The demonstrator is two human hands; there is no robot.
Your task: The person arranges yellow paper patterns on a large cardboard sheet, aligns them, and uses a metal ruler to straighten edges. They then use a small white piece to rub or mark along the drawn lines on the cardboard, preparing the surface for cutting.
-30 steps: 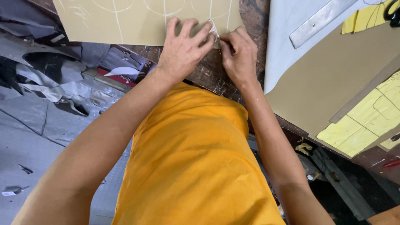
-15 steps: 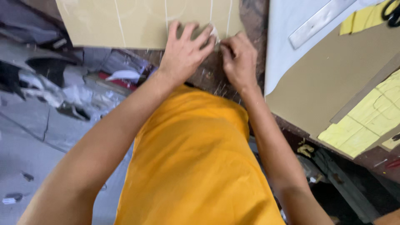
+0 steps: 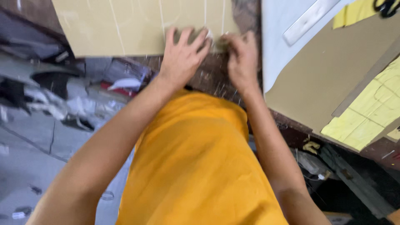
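**Both hands meet at the near edge of a tan sheet**

A tan sheet marked with pale lines lies flat on a dark, scuffed worktable, its long axis running left to right across the top of the view and its near edge toward the person. The left hand rests on that edge with fingers spread wide and pressed flat, holding nothing. The right hand sits just beside it, fingers curled tight around something small and pale at the sheet's near right corner; blur makes it impossible to tell what it pinches. The two hands nearly touch, and the sheet stretches away mostly to the left of them, so the left hand covers more of it.

To the right lie a white sheet with a metal ruler on it, brown board and yellow pattern pieces. Below the table edge, the grey floor is littered with scraps. An orange shirt fills the foreground.
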